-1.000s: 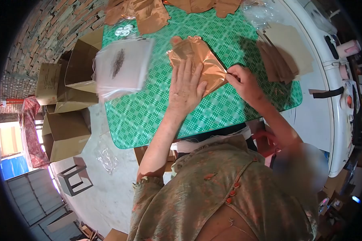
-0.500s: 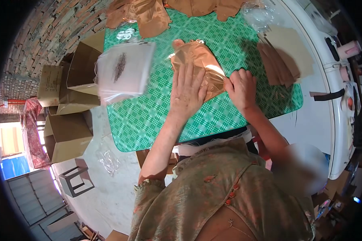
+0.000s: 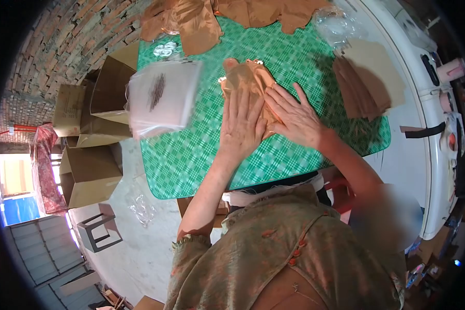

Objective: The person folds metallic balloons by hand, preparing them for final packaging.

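A shiny copper-brown satin-like cloth piece lies on the green checked tabletop, with small whitish bits along its upper edge. My left hand rests flat on its lower part, fingers stretched out. Over the right edge of the same cloth lies my right hand, also flat, its thumb spread from the other fingers. The two hands sit side by side, thumbs close together. Much of the lower cloth is hidden beneath them.
Left of the cloth is a stack of clear plastic bags; brown sheets and beige card lie to the right. More brown cloth pieces line the far edge near crumpled plastic. Cardboard boxes stand left.
My right hand has let go of its pinch on the cloth's right corner, opened and moved left onto the cloth. The right side of the cloth is now folded inward. My left hand stays put.
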A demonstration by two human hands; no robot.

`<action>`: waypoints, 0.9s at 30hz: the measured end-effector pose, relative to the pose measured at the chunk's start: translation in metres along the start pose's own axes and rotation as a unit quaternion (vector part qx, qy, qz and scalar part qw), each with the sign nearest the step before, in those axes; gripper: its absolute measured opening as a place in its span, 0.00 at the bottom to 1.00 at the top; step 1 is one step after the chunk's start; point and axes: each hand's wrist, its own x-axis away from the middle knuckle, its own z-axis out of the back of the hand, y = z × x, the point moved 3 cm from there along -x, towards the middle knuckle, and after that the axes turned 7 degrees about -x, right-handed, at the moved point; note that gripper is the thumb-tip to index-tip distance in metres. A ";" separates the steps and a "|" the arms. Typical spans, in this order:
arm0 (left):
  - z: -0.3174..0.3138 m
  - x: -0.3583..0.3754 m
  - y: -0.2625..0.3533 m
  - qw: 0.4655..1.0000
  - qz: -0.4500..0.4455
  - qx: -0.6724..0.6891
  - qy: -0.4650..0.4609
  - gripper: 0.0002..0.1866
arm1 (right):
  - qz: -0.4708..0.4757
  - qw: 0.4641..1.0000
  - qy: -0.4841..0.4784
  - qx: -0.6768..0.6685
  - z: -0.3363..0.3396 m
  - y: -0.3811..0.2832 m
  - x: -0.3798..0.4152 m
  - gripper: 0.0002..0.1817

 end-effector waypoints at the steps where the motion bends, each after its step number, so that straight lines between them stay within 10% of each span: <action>1: 0.001 0.000 0.000 1.000 0.000 -0.002 0.000 0.32 | -0.004 0.999 -0.028 -0.014 -0.004 0.006 -0.004 0.43; 17: 0.006 -0.001 0.003 0.999 0.016 -0.030 -0.031 0.34 | -0.015 0.980 -0.026 0.195 -0.009 0.076 -0.102 0.36; 27: 0.002 0.000 -0.001 1.000 0.012 -0.005 0.000 0.32 | 0.015 0.999 -0.045 0.002 -0.016 0.018 -0.017 0.40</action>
